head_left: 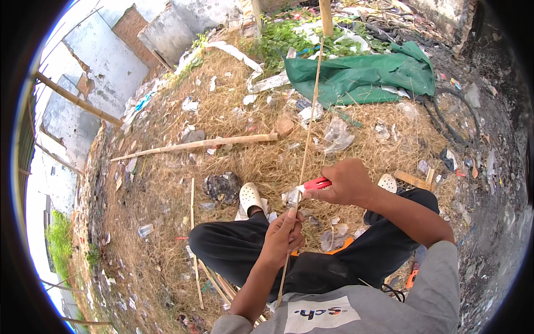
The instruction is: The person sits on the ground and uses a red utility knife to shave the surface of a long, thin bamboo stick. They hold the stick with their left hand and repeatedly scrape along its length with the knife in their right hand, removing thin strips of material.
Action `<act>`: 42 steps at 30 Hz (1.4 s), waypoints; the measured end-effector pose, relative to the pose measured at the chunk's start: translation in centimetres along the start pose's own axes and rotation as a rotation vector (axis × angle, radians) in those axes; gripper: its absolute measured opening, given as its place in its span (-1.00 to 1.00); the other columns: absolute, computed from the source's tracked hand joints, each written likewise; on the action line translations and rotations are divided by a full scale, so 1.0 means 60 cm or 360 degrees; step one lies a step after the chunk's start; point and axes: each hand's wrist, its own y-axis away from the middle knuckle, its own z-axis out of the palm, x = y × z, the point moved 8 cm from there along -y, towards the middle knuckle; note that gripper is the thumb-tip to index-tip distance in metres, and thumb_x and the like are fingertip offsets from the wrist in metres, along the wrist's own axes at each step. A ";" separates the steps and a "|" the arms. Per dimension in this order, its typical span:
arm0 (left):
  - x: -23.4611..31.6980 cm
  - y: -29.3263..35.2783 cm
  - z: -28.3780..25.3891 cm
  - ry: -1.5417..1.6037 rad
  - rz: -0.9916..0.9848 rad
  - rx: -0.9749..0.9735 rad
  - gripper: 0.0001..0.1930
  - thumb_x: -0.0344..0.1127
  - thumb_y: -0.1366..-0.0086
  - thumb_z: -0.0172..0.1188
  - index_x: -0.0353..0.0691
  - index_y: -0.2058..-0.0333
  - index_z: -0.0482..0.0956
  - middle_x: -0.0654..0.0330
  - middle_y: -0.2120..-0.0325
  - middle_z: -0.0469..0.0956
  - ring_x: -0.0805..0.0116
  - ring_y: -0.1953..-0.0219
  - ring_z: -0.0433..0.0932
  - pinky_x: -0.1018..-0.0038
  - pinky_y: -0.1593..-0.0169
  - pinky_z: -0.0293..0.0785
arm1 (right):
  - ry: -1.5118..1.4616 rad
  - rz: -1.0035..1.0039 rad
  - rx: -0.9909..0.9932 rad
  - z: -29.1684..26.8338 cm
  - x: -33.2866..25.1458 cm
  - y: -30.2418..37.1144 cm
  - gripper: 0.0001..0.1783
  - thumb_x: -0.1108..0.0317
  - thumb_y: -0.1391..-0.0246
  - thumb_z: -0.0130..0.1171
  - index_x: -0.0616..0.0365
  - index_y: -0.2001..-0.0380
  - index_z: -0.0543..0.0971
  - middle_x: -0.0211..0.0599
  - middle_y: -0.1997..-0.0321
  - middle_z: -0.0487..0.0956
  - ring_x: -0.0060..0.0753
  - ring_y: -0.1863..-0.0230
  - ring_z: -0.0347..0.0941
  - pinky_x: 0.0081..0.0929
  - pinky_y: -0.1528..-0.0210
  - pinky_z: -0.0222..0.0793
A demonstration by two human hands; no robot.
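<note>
One bamboo strip point(310, 114) is being clasped by the left hand point(284, 236), the right hand point(347, 182) gripping a red-handled knife point(318, 184) against it.

Pole point(194, 146) lies left of strip point(304, 161), tarp point(361, 78) beyond.

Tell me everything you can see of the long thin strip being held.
The strip is slender, pale tan and looks like split bamboo or wood. Nearly straight, it slants from over the dark trousers up and slightly right, toward the pole at the top; whether those touch is unclear. The left hand's grip closes around its lower part. Just above, the pale end of the red tool, held in the right hand's grip, meets it.
</note>
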 end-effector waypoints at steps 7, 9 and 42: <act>-0.001 0.000 0.003 -0.0043 0.0027 0.0078 -0.65 -0.01 -0.52 -0.14 -0.18 0.25 0.41 0.48 0.75 0.08 0.67 0.81 0.02 0.59 0.58 0.17 | 0.0238 -0.0159 0.0267 -0.009 0.019 -0.027 -0.19 -0.53 0.12 0.12 0.06 0.85 0.46 -0.29 0.87 0.35 -0.20 0.82 0.35 -0.27 0.70 0.23; 0.000 0.001 0.006 -0.0048 0.0024 0.0048 -0.65 -0.01 -0.52 -0.14 -0.18 0.26 0.41 0.48 0.76 0.08 0.67 0.81 0.02 0.60 0.59 0.15 | 0.0325 -0.0067 0.0338 -0.025 0.040 -0.045 -0.22 -0.50 0.15 0.18 0.05 0.86 0.42 -0.28 0.86 0.33 -0.17 0.81 0.32 -0.25 0.70 0.20; -0.115 0.225 -0.013 -0.0107 -0.0594 -0.0013 -0.66 -0.05 -0.54 -0.17 -0.20 0.28 0.36 0.46 0.70 0.05 0.65 0.70 0.00 0.62 0.57 -0.03 | 0.0349 0.1588 0.0514 -0.196 0.495 0.025 0.00 -0.62 -0.04 -0.25 0.19 0.75 0.54 -0.10 0.70 0.53 -0.01 0.57 0.53 -0.15 0.45 0.42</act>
